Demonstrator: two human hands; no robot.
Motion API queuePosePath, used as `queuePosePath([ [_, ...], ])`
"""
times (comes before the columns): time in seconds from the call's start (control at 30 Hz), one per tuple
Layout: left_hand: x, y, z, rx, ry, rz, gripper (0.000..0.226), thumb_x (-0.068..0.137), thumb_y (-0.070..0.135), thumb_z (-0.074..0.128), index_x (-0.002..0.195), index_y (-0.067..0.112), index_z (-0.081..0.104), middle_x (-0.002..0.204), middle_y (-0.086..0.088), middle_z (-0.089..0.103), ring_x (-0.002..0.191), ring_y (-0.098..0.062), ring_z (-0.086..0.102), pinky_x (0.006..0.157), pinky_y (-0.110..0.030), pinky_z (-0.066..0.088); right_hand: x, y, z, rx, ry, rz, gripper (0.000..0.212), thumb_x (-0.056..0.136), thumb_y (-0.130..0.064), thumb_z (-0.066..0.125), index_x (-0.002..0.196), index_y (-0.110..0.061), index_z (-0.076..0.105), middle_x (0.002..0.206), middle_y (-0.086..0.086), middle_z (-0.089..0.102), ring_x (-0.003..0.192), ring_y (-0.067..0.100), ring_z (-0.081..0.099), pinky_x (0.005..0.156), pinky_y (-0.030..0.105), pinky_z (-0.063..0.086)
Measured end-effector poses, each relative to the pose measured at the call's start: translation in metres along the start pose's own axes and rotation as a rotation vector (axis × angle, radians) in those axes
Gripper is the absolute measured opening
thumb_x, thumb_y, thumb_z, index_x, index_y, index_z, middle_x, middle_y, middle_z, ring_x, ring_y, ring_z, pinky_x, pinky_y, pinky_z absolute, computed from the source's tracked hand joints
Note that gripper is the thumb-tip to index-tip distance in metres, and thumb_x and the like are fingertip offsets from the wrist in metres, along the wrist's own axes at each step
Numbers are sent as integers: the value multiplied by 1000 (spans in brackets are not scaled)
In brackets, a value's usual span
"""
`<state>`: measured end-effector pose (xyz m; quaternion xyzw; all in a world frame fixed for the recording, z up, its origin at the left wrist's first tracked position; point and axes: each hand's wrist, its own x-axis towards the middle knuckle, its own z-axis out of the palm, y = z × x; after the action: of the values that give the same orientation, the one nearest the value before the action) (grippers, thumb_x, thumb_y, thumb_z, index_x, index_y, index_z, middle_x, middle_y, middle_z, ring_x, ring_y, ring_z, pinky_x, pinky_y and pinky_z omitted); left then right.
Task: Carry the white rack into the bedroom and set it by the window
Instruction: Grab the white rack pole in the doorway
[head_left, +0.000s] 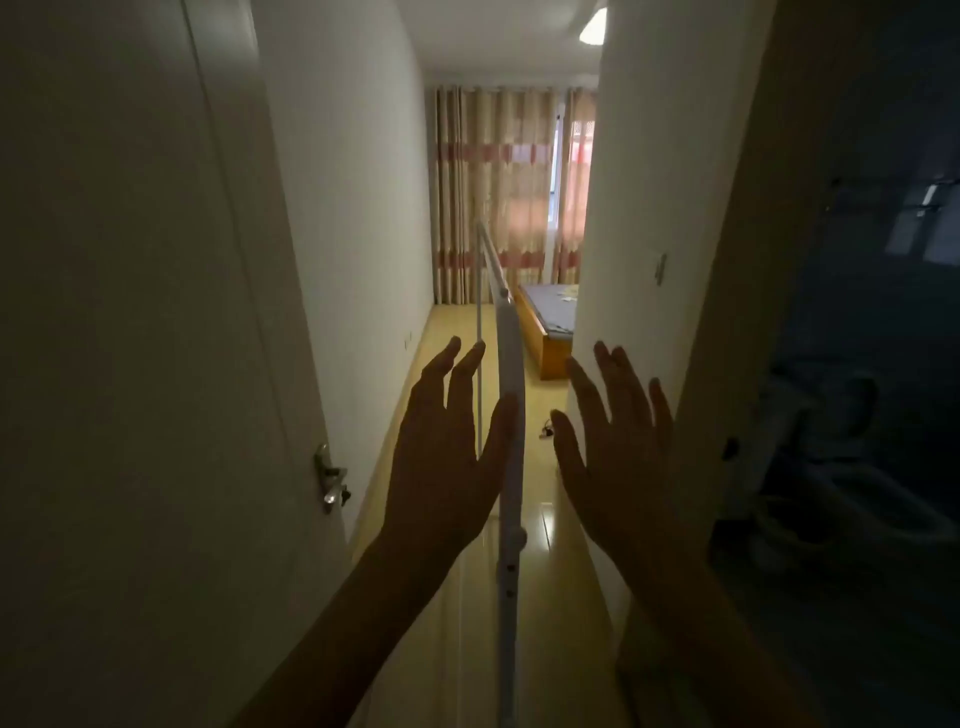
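A home is shown: a narrow hallway leading into a bedroom. A bed (553, 314) is seen at centre, with striped curtains (511, 192) drawn over a window behind it. A door (156, 312) with a handle (332, 480) fills the left; what may be a toilet (852, 499) is glimpsed in the dark at right.
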<state>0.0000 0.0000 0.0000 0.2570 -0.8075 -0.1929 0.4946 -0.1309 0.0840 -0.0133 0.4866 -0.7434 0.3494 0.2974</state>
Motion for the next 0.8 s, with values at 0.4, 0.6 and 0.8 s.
queuePosePath([
  [0.4,-29,0,27,-675,-238,-320,47,83,53,42,101,12,56,86,-5,66,80,-15,66,76,-33,55,-85,17,65,377,-1143,252,53,83,-16,71,130,-21,48,123,3,58,93,11,57,70,20,48],
  [0.6,-29,-5,36,-874,-319,-291,45,78,58,46,71,15,51,53,6,47,45,-8,42,46,-22,36,-121,5,100,314,-1054,342,22,89,-44,62,88,-23,53,69,-14,52,57,0,52,51,14,36],
  [0.8,-19,-16,43,-946,-320,-326,62,65,73,53,63,13,40,45,11,37,38,-5,31,41,-21,27,-136,1,122,359,-933,463,17,91,-30,60,79,-20,55,69,-5,60,61,8,62,60,19,52],
])
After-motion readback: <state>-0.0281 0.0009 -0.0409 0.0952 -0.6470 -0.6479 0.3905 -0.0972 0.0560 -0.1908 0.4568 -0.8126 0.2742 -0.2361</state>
